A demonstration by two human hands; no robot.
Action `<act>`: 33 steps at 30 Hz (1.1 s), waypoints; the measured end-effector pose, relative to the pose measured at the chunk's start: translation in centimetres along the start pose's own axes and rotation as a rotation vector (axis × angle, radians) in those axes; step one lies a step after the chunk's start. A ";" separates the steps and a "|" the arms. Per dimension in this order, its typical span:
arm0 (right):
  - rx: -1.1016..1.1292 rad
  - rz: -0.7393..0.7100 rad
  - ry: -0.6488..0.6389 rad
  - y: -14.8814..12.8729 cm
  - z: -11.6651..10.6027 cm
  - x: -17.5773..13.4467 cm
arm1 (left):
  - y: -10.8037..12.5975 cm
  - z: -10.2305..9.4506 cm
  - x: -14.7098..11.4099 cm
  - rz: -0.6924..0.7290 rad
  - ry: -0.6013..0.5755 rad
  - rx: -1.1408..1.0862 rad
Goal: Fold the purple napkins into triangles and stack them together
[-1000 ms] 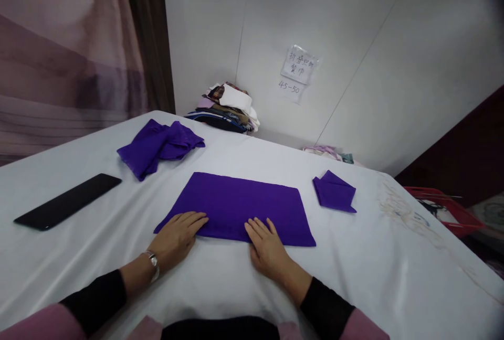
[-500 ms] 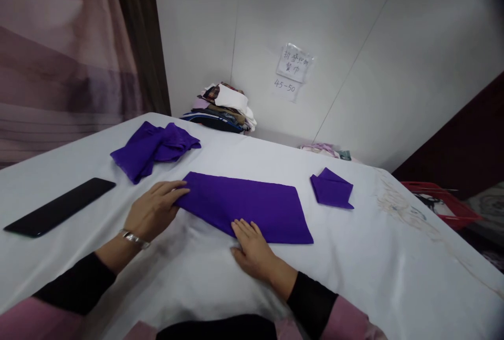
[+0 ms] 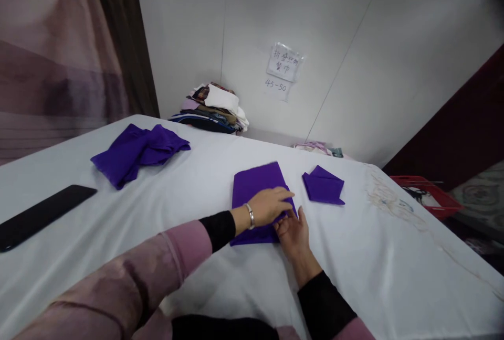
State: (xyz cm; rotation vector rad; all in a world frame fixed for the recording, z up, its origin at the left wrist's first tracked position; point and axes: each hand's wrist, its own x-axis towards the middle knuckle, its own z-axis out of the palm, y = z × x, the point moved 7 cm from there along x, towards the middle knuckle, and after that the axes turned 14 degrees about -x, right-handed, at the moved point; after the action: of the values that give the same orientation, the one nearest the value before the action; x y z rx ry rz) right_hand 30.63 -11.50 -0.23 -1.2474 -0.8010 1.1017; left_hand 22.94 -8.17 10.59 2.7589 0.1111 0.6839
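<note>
In front of me on the white-covered table lies a purple napkin (image 3: 255, 178), folded over into a smaller, roughly square shape. My left hand (image 3: 270, 206), with a silver bracelet at the wrist, reaches across it, its bent fingers closed on the napkin's right edge. Just below, my right hand (image 3: 294, 232) is turned palm up, fingers curled against the same edge and thumb raised. Where the fingertips meet the cloth is partly hidden. To the right sits a small folded purple napkin (image 3: 323, 185) with pointed corners.
A crumpled purple cloth (image 3: 139, 151) lies at the back left. Nearer is a flat black slab (image 3: 43, 214). Beyond the table (image 3: 354, 272) stands a pile of folded clothes (image 3: 216, 106). A red basket (image 3: 429, 193) is past the right edge. A handwritten sign (image 3: 284, 63) hangs on the wall.
The napkin's left part has been folded over to the right, leaving it about half as long. My left hand has crossed to its right edge; my right hand has moved right and turned palm up.
</note>
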 end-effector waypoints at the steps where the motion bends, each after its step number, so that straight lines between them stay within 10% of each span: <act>1: 0.021 0.038 0.012 0.2 -1.0 -0.1 | 0.3 1.2 -0.5 -0.005 -0.019 -0.034; 13: -0.135 0.191 0.022 0.9 -2.6 0.0 | -1.9 0.5 -13.2 -0.319 0.038 -0.051; 19: -0.213 0.006 0.019 -1.9 -3.9 0.3 | -2.0 1.7 -13.3 -0.347 0.012 -0.027; 33: -0.224 0.172 0.071 -0.6 -6.8 2.9 | -3.1 4.0 -14.3 -0.331 -0.008 -0.015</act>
State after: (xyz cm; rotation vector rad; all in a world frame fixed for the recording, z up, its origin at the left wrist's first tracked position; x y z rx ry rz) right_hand 37.99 -10.92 -1.17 -1.5582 -0.7904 1.1205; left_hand 12.11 -8.33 -0.07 2.6369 0.5444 0.5803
